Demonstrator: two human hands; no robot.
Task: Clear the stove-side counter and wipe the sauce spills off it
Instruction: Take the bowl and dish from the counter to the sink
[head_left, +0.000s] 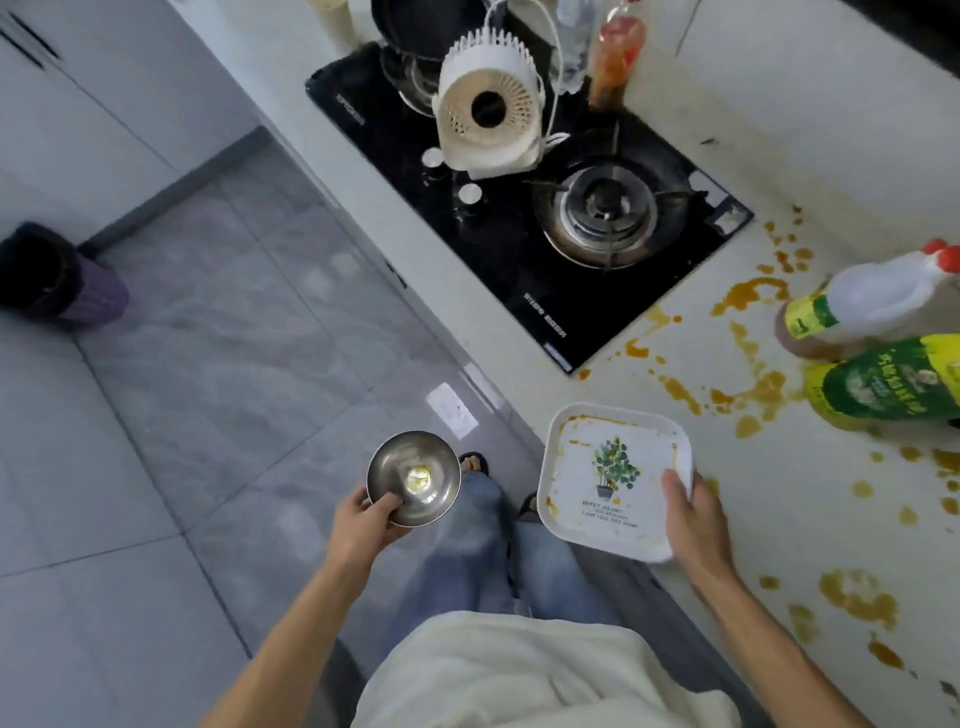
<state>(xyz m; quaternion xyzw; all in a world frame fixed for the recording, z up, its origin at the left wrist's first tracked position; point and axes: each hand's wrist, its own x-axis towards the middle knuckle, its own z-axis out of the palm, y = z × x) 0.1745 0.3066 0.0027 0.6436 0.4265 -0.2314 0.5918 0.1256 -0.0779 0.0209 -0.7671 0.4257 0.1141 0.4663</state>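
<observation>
One head-worn wide-angle view looks steeply down over counter (810, 525), stove (519, 249) and floor (218, 364).

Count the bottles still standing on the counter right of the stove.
2: a white bottle with a red cap near the right edge, and a green-labelled bottle just in front of it. More may sit beyond the frame's right edge.

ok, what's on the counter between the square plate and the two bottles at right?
Head view: only orange sauce spills on bare white counter between the square plate, held by the right hand, and the bottles. Nothing else there.
</observation>
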